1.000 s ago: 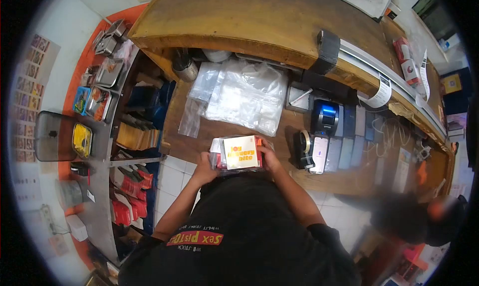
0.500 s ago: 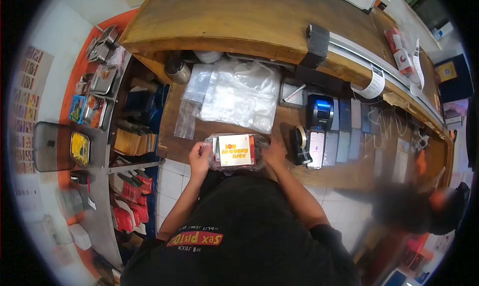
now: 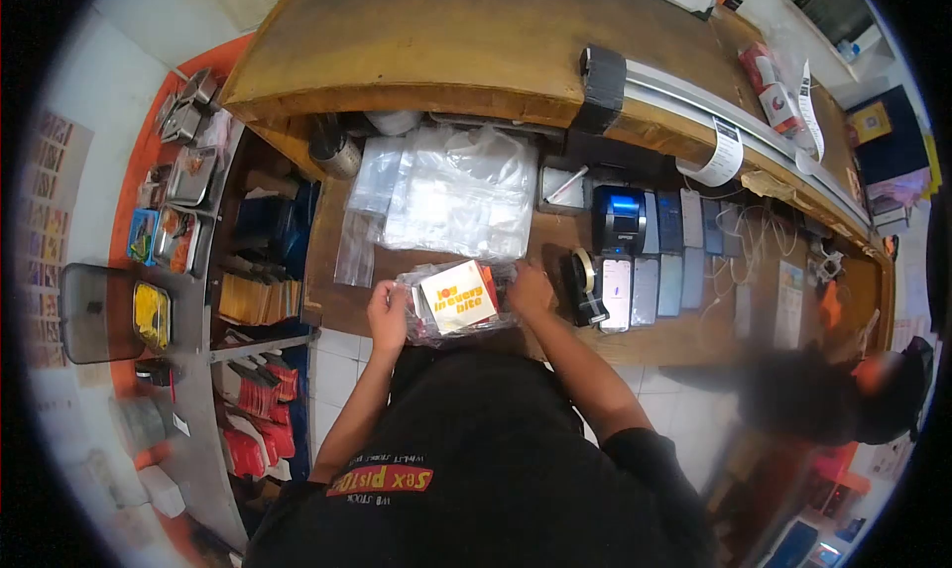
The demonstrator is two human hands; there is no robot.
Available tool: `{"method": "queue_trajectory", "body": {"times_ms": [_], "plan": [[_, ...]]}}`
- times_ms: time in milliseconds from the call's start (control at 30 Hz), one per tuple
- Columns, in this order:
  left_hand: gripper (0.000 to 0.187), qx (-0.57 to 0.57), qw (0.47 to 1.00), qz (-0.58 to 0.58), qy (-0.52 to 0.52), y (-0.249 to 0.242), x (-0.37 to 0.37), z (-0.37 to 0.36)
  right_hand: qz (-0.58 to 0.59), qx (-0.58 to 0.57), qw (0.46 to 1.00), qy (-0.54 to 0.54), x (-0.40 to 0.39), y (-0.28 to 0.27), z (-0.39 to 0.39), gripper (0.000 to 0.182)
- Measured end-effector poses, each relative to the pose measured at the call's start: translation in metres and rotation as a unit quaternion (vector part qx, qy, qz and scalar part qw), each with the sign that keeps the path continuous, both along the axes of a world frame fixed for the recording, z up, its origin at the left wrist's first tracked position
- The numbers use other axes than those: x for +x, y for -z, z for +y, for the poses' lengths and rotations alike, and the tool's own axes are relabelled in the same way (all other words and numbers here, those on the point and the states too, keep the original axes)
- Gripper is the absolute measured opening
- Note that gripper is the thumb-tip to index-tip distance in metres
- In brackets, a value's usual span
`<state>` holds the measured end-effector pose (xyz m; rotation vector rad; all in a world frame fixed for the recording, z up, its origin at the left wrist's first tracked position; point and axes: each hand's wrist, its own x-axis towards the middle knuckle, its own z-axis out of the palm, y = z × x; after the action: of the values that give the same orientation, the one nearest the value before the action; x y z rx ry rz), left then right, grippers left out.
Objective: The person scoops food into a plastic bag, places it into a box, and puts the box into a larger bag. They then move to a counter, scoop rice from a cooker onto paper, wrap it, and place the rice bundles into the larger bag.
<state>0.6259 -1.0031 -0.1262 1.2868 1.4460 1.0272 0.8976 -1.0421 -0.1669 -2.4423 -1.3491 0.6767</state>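
Note:
A white box lid or card (image 3: 459, 295) printed "joy in every bite" lies on red packaging in a clear plastic bag (image 3: 412, 271) at the counter's front edge. My left hand (image 3: 388, 313) is closed on the bag's left side, its thumb near the rim. On the right side, my right hand (image 3: 529, 288) pinches the plastic, its fingertips partly hidden. Just beyond the bag is a stack of flat clear bags (image 3: 461, 196). To the right of my right hand stands a tape dispenser (image 3: 587, 285).
Several phones (image 3: 616, 292) lie in rows beside a small black printer (image 3: 620, 219). Behind them, an overhanging wooden shelf (image 3: 416, 67) crosses the counter. Metal food trays (image 3: 192, 176) stand on the left side counter. Another person (image 3: 823, 395) is at the right.
The printed card has tilted, its right side rising, and the bag's plastic has bunched up around it. Both hands keep to the bag's sides. The whole view has shifted slightly.

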Motion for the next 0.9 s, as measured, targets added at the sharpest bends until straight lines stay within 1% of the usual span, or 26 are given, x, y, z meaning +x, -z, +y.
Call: {"method": "queue_trajectory", "body": {"times_ms": [33, 100, 133, 200, 233, 267, 300, 333, 400, 433, 467, 500, 533, 567, 600, 633, 700, 733, 767, 800, 833, 867, 900], "plan": [[0.012, 0.002, 1.0, -0.002, 0.0, 0.0, 0.003, 0.003, -0.002, 0.002, 1.0, 0.0, 0.003, 0.005, 0.009, 0.027], [0.012, -0.001, 1.0, -0.009, 0.017, 0.004, 0.006, 0.0, -0.014, 0.186, 0.982, -0.015, 0.004, 0.009, 0.019, 0.032], [0.013, 0.02, 1.0, 0.011, 0.017, 0.005, 0.008, 0.0, -0.015, 0.187, 0.982, -0.016, 0.003, 0.006, 0.022, 0.032], [0.013, 0.007, 1.0, 0.012, 0.012, 0.005, 0.01, -0.002, -0.013, 0.08, 0.995, -0.063, 0.002, 0.0, 0.033, 0.031], [0.012, -0.01, 1.0, 0.015, 0.009, 0.004, 0.011, -0.003, -0.013, 0.082, 0.994, -0.064, 0.001, -0.001, 0.038, 0.031], [0.012, -0.006, 1.0, 0.021, 0.007, 0.004, 0.012, -0.004, 0.037, 0.047, 0.998, 0.031, 0.0, -0.002, 0.041, 0.033], [0.012, -0.006, 1.0, 0.02, 0.006, 0.003, 0.012, -0.004, 0.087, 0.01, 0.988, 0.126, 0.001, 0.002, 0.044, 0.038], [0.011, -0.002, 1.0, -0.002, -0.003, 0.003, 0.011, -0.005, 0.086, 0.01, 0.988, 0.125, 0.002, 0.007, 0.046, 0.038], [0.01, 0.003, 1.0, -0.024, -0.009, 0.004, 0.008, -0.009, 0.136, -0.019, 0.949, 0.284, 0.009, 0.006, 0.051, 0.048], [0.01, 0.055, 0.998, -0.009, -0.031, 0.005, 0.005, -0.008, 0.137, -0.016, 0.948, 0.288, 0.012, 0.001, 0.049, 0.048], [0.009, 0.105, 0.993, 0.006, -0.053, 0.007, 0.002, -0.007, 0.116, 0.003, 0.971, 0.207, 0.014, -0.004, 0.039, 0.045], [0.009, 0.105, 0.993, 0.006, -0.048, 0.004, -0.002, -0.004, 0.093, 0.021, 0.988, 0.125, 0.016, -0.012, 0.029, 0.043], [0.008, 0.064, 0.996, -0.039, -0.052, -0.001, -0.007, -0.004, 0.094, 0.019, 0.987, 0.13, 0.022, -0.013, 0.016, 0.043], [0.007, 0.021, 0.995, -0.083, -0.056, -0.007, -0.012, -0.007, 0.114, 0.042, 0.992, 0.031, 0.03, -0.014, 0.0, 0.04], [0.007, 0.012, 0.994, -0.105, -0.038, -0.019, -0.015, -0.007, 0.134, 0.065, 0.987, -0.068, 0.036, -0.017, -0.012, 0.038], [0.007, 0.011, 0.994, -0.105, -0.035, -0.031, -0.017, -0.007, 0.133, 0.064, 0.987, -0.064, 0.042, -0.03, -0.017, 0.038], [0.007, 0.042, 0.992, -0.112, 0.043, -0.057, -0.019, -0.006, 0.163, 0.077, 0.974, -0.135, 0.049, -0.091, -0.023, 0.037], [0.006, 0.106, 0.987, -0.091, 0.077, -0.075, -0.016, -0.004, 0.164, 0.075, 0.975, -0.133, 0.048, -0.125, -0.025, 0.037], [0.006, 0.104, 0.987, -0.09, 0.078, -0.094, -0.012, -0.003, 0.339, 0.076, 0.932, -0.102, 0.047, -0.162, -0.024, 0.034], [0.005, 0.058, 0.982, -0.164, 0.07, -0.114, -0.006, -0.004, 0.502, 0.074, 0.859, -0.066, 0.044, -0.19, -0.025, 0.033], [0.005, 0.013, 0.969, -0.237, 0.062, -0.126, -0.002, -0.002, 0.502, 0.074, 0.859, -0.066, 0.039, -0.208, -0.025, 0.033], [0.004, -0.018, 0.947, -0.311, 0.083, -0.132, -0.003, 0.002, 0.564, 0.098, 0.82, -0.031, 0.033, -0.222, -0.024, 0.031], [0.004, -0.017, 0.947, -0.311, 0.083, -0.145, 0.0, -0.001, 0.621, 0.122, 0.775, 0.003, 0.026, -0.232, -0.023, 0.03]]}}
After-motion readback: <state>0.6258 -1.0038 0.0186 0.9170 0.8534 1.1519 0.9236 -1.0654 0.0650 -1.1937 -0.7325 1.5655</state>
